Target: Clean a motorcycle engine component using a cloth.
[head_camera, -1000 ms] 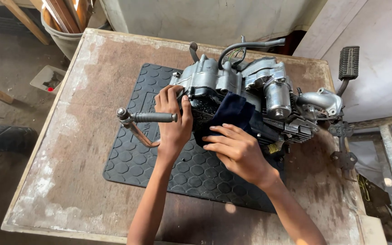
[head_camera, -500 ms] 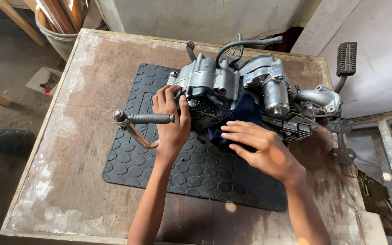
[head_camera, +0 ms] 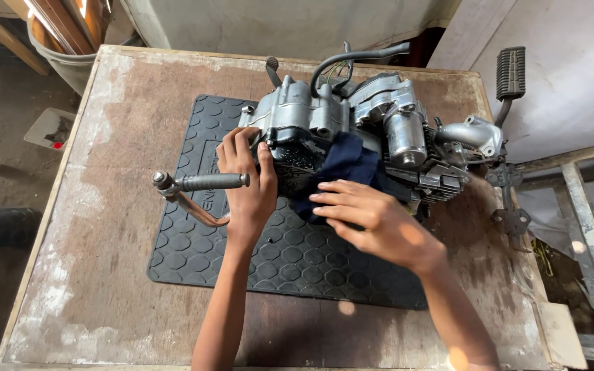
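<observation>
A small motorcycle engine (head_camera: 352, 130) is sitting on a black rubber mat (head_camera: 242, 254) at the far centre of a worn wooden table (head_camera: 104, 206). Its long axis is running left to right across the table, with the kick-start lever (head_camera: 197, 189) projecting from its left end towards the near-left. The left hand (head_camera: 245, 185) is bracing the engine's left casing, fingers curled over the edge. The right hand (head_camera: 369, 220), fingers extended flat, is pressing a dark blue cloth (head_camera: 342, 165) against the near face of the engine.
</observation>
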